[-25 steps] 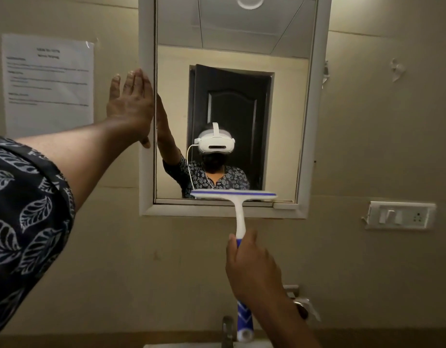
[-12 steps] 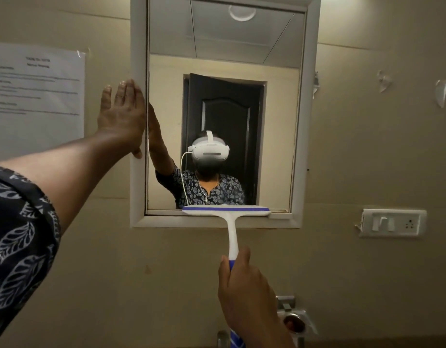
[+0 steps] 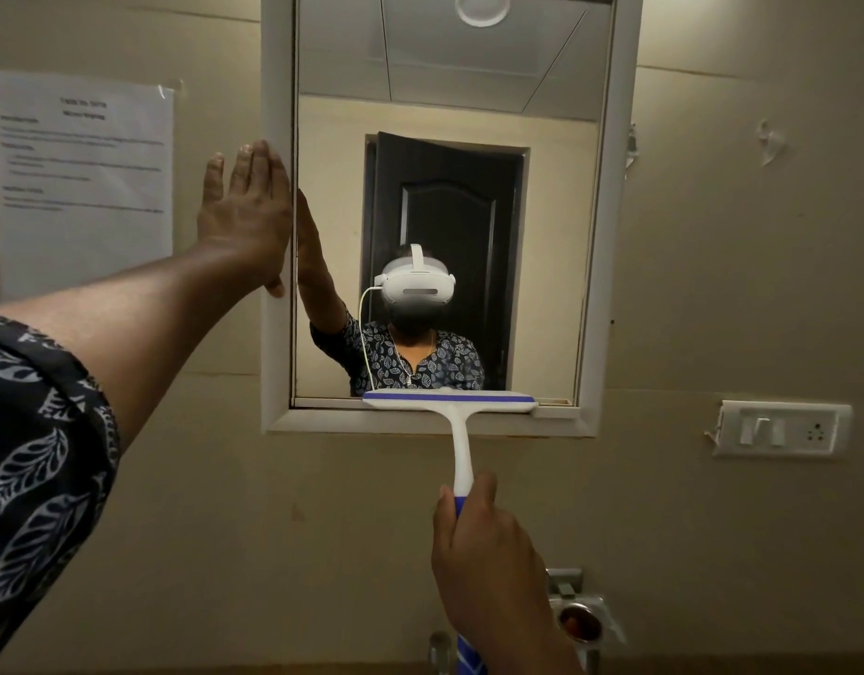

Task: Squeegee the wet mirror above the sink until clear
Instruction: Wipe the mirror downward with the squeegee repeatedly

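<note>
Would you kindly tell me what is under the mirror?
Bare wall, crossed by the squeegee handle in the right hand; lower, a metal holder. The hand covers part of the handle; the sink is out of view.

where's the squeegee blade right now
Head view: the squeegee blade lies level at the bottom edge of the mirror, about centred. The right hand grips its handle below; the left hand rests flat on the left side of the frame.

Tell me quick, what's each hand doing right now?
Left hand: open, fingers straight, flat against the left side of the mirror frame.
Right hand: closed, holding the squeegee by its handle.
</note>
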A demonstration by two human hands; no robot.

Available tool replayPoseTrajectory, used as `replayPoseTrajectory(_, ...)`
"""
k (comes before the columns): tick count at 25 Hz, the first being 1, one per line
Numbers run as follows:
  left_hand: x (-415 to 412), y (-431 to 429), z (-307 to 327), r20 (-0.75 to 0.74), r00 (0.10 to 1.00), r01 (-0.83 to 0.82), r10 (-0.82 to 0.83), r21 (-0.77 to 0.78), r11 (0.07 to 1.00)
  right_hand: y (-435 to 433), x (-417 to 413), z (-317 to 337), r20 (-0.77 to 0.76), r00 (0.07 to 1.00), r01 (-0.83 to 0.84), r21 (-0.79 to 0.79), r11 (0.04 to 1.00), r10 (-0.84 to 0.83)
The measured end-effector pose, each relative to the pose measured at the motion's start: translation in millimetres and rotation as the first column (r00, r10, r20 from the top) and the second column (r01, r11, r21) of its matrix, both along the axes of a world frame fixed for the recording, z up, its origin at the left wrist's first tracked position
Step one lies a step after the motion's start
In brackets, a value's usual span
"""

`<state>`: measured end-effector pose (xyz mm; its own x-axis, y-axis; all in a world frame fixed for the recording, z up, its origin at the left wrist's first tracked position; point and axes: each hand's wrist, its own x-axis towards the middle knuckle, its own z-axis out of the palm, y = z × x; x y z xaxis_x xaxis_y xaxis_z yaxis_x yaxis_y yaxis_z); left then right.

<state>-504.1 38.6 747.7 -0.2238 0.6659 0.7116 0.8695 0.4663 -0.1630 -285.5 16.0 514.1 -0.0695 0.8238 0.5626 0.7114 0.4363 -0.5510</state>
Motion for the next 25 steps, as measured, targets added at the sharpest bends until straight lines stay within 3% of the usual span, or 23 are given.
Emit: replayPoseTrajectory(25,-2.9,2.9,-4.2,-0.019,1.000,0.006,-0.006,0.010,1.000,-0.7,0.5,1.3,-0.002,1.000,0.020,-0.024,1.000,-0.020)
